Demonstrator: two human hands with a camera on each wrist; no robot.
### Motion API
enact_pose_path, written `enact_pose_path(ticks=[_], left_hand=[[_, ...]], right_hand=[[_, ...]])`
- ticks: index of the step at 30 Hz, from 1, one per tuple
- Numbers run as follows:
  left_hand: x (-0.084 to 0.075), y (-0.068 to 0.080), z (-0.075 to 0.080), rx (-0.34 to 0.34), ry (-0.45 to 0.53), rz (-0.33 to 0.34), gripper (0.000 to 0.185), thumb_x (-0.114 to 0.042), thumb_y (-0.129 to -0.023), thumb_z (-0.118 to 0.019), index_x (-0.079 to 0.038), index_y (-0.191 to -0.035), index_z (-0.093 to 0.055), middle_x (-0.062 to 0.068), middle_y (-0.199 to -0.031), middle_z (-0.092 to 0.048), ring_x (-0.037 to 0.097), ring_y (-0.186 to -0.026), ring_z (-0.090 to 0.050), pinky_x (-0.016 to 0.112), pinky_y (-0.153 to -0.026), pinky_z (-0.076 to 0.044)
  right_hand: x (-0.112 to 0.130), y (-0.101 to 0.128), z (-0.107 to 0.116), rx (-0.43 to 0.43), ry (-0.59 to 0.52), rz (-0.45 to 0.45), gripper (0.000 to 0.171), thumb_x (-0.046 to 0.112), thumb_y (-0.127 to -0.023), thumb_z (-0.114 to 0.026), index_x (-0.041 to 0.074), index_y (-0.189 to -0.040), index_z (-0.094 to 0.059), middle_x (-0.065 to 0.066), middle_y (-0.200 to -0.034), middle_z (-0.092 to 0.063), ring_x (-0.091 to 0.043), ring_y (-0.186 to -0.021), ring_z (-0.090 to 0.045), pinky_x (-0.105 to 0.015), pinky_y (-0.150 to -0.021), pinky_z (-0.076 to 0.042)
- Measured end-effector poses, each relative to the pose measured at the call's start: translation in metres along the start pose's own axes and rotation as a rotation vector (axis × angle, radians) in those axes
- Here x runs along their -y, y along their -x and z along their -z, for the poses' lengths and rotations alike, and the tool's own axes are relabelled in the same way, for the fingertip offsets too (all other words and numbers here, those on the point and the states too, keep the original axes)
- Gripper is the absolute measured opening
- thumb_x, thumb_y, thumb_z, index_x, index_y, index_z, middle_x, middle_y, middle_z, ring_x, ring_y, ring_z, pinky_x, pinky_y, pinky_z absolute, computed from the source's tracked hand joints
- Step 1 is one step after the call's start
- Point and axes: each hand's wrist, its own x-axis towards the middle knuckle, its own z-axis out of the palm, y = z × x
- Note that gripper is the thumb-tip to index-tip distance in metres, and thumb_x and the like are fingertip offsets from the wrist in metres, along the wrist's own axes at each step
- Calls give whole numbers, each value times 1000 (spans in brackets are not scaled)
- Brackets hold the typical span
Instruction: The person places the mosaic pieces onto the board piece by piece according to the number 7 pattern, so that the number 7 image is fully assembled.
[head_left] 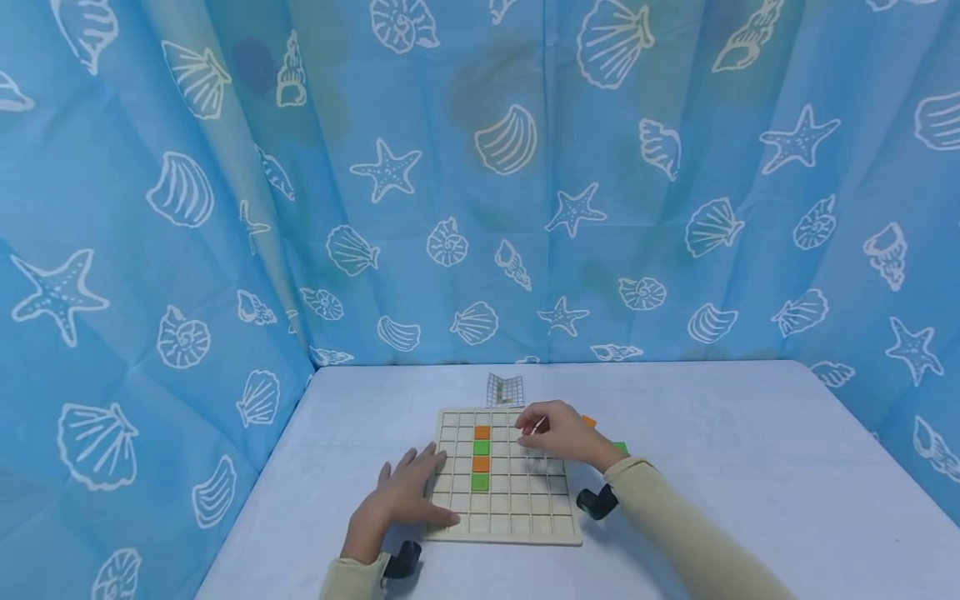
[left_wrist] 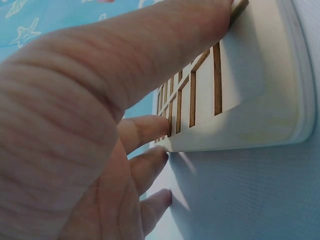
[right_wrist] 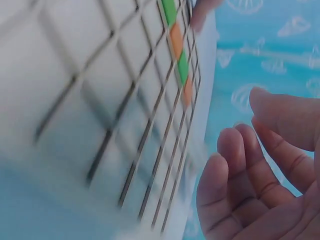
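On the surface (head_left: 750,467), head view: wooden grid board (head_left: 504,483) at 6 o'clock of frame. One column holds four tiles, top to bottom: orange tile (head_left: 482,432), green tile (head_left: 481,447), orange, green. Other cells look bare. Left hand (head_left: 405,496) lies flat, fingers straight, on the board's 9 o'clock edge. Right hand (head_left: 558,433) hovers at the board's 1 o'clock corner, fingers curled; can't tell if it pinches anything. It hides most of a loose orange piece (head_left: 588,422) and a loose green piece (head_left: 621,448) beside the board. Small printed grid card (head_left: 505,389) at 12 o'clock, too small to read.

Left wrist view: thumb (left_wrist: 150,55) rests on the board top, fingers (left_wrist: 145,131) against its edge; tiles out of view.

Right wrist view: blurred. Board cut off; tile column visible at 12 o'clock. Fingers (right_wrist: 235,170) loosely curled, nothing visible between them.
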Motion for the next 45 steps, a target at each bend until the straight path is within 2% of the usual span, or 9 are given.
enact_pose_path(ticks=[8,13,15,20,25,28,34,39,45], left_hand=[[1,-1,1,-3,3,-10,103,-51,-65,-88,-14,-150,-43,11,-162,-30,43,-150,-19,73,-117,-6],[1,-1,1,7,10,-12,102,-51,-66,-88,-14,-150,-43,11,-162,-30,43,-150,-18,73,-116,-6],[1,0,1,10,10,-10,102,-51,-66,-88,-14,-150,-43,11,-162,-30,43,-150,-18,73,-116,-6],[2,-1,1,5,2,-7,102,-51,-66,-88,-15,-150,-43,11,-162,-30,42,-150,-19,73,-116,-6],[3,-2,0,-4,-4,-7,103,-52,-65,-88,-15,-150,-43,10,-162,-30,42,-150,-19,73,-116,-6],[4,-2,-1,-5,-5,-12,103,-52,-65,-88,-15,-150,-43,11,-162,-30,42,-150,-19,73,-116,-6],[4,-3,-2,5,-4,-6,102,-52,-66,-87,-16,-150,-42,10,-163,-29,42,-151,-18,73,-117,-6],[4,-3,-2,9,0,0,102,-52,-66,-87,-16,-151,-42,10,-163,-29,41,-151,-18,72,-117,-5],[3,-3,-2,6,-6,-3,102,-51,-66,-88,-15,-151,-42,10,-163,-29,42,-151,-18,72,-117,-5]], right_hand=[[-44,7,26,-129,69,-161,16,10,-87,-73,4,-101,-72,-2,-90,-68,-15,-81,-61,-29,-69,-53],[-64,15,35,-139,186,-211,15,7,-83,-76,7,-97,-72,-1,-89,-68,-14,-83,-61,-32,-74,-55],[-68,18,38,-133,201,-221,18,5,-80,-78,7,-98,-73,-2,-91,-69,-16,-85,-61,-35,-78,-56],[-71,20,40,-92,220,-243,23,5,-79,-79,8,-101,-73,-4,-97,-66,-18,-87,-59,-37,-81,-56],[-71,18,38,-45,307,-241,27,8,-79,-80,9,-105,-73,-5,-94,-59,-17,-83,-54,-34,-78,-54],[-70,17,38,-50,324,-259,24,9,-79,-81,10,-102,-72,-5,-93,-58,-16,-82,-54,-33,-79,-54],[-69,18,40,-23,335,-279,20,8,-78,-82,10,-94,-70,-5,-91,-57,-18,-82,-51,-33,-76,-51],[-68,20,39,-6,324,-294,19,10,-78,-82,12,-94,-70,0,-88,-62,-17,-82,-53,-34,-77,-52],[-65,24,38,-2,305,-265,21,5,-78,-80,11,-96,-71,0,-89,-64,-17,-84,-55,-37,-79,-54]])
